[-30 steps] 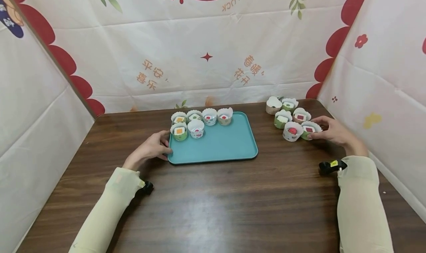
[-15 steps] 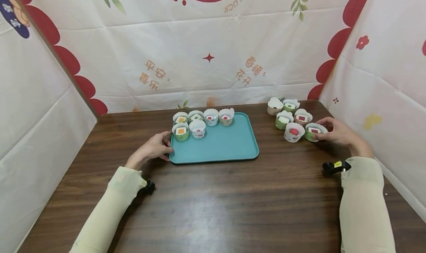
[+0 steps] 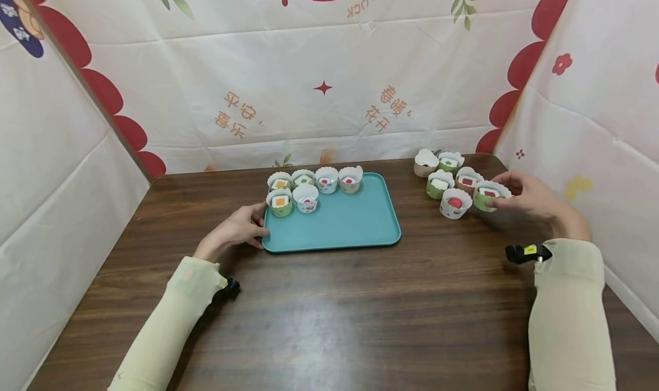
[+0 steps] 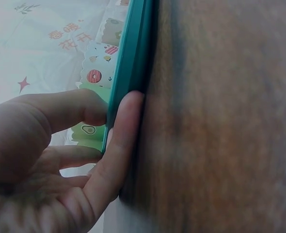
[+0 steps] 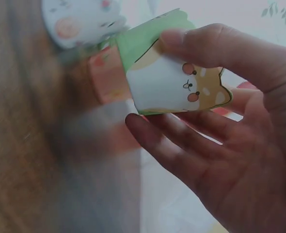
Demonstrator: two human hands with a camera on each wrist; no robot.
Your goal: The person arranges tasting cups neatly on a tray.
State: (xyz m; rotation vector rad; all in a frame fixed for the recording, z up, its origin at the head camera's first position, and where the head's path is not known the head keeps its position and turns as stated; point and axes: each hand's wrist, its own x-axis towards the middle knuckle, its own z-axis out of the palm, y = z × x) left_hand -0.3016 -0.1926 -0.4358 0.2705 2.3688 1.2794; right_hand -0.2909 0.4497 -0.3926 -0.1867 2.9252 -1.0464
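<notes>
My right hand (image 3: 540,202) grips a green paper baking cup (image 3: 489,196) with a dog-like face printed on its side and a white piece with a dark red square inside. In the right wrist view that cup (image 5: 172,73) sits between thumb and fingers, tilted in that camera's frame. My left hand (image 3: 237,228) pinches the left edge of a teal tray (image 3: 340,228), the thumb on one side of the rim (image 4: 128,63) and a finger along the other. Several paper cups, such as a green one (image 3: 280,208) with an orange square inside, stand on the tray's far left part.
At the back right of the brown wooden table (image 3: 319,311) stand several more cups, among them a white one (image 3: 454,211) with a red ball. A white printed cloth (image 3: 309,122) hangs behind the table and along both sides.
My right hand has raised the green cup a little off the table beside the other cups. The left hand stays on the tray's edge.
</notes>
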